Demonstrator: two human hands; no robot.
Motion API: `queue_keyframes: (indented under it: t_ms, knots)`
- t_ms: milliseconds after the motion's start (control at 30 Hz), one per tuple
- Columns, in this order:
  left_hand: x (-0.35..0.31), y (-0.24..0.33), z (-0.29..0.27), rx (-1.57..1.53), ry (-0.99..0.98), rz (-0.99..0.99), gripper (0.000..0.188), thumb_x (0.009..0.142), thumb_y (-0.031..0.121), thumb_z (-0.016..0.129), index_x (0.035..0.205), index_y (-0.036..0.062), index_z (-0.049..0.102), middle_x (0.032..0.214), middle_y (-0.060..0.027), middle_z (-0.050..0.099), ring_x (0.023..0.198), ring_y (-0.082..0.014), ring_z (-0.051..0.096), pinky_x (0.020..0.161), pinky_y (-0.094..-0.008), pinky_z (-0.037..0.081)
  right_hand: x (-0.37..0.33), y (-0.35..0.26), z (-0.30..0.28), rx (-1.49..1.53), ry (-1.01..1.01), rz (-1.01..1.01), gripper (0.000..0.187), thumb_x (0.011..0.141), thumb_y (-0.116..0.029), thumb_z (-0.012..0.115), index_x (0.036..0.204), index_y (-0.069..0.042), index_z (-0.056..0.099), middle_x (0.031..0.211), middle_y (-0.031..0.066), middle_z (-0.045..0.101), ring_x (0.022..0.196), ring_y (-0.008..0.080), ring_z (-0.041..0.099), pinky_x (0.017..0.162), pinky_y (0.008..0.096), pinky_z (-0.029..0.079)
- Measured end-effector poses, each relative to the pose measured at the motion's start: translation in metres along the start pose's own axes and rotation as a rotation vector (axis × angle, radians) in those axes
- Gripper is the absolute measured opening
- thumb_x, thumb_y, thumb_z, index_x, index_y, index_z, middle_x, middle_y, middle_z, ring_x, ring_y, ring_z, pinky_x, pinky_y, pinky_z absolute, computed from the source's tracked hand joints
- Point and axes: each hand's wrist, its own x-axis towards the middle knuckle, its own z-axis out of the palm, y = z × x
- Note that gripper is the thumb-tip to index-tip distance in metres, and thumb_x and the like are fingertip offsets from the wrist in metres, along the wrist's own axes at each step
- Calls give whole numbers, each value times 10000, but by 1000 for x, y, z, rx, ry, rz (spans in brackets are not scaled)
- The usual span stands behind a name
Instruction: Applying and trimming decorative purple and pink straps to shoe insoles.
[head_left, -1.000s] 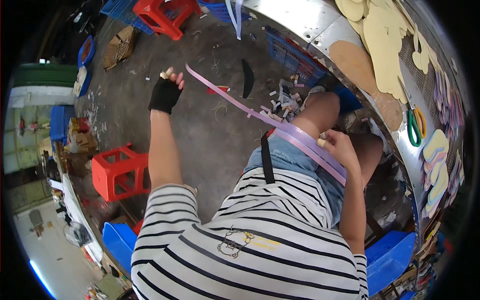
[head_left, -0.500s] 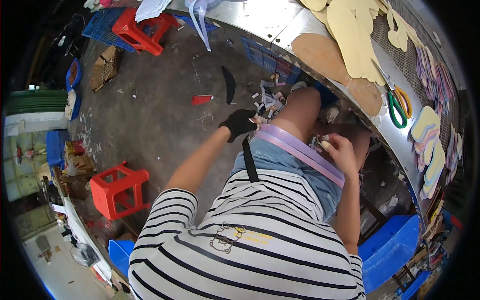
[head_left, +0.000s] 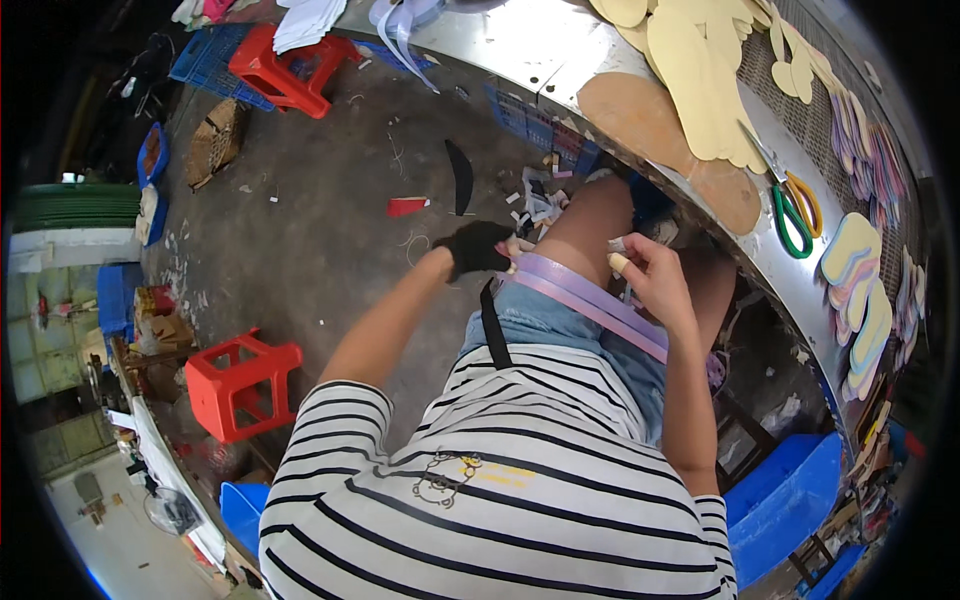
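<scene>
Shiny purple and pink strips lie across my lap, over the denim shorts. Their far left end sits in the pinched fingers of my left hand, which wears a black fingerless glove. My right hand is raised over the right thigh, apart from the strips. Pale coverings wrap its thumb and fingertip, which are drawn close together; whether something small is between them I cannot make out. A black strap hangs beside the strips near my left hip.
A metal-edged table curves along the front and right, bearing yellow sole-shaped pieces, scissors with green and orange handles and stacked colourful soles. Red stools stand at left. Scraps litter the floor. A blue bin is at right.
My right hand has moved up and left, away from the strips' right part. My left hand has shifted slightly left and keeps its grip on the strips.
</scene>
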Motion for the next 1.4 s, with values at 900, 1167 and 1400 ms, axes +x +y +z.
queue_keyframes:
  t_ms: [900,1167,1400]
  knots:
    - [-25,143,-262,-361,151,125,119,730,27,650,832,-2,596,774,-44,619,723,-101,573,660,-249,461,-125,-9,-188,462,879,139,127,868,-185,587,905,-65,567,666,-55,449,547,27,399,485,204,325]
    - [-55,173,-277,-69,-55,47,190,702,78,672,867,-7,632,756,-43,629,746,-102,581,646,-258,461,-171,81,-187,412,1105,321,189,867,-235,618,732,-128,539,550,-94,359,438,7,308,384,185,206]
    - [-39,184,-259,-136,-121,-61,147,734,110,659,847,19,635,748,-40,628,660,-107,589,569,-255,473,-230,-18,-281,34,1603,-140,173,834,-133,606,970,-27,613,820,22,551,717,95,508,572,186,394]
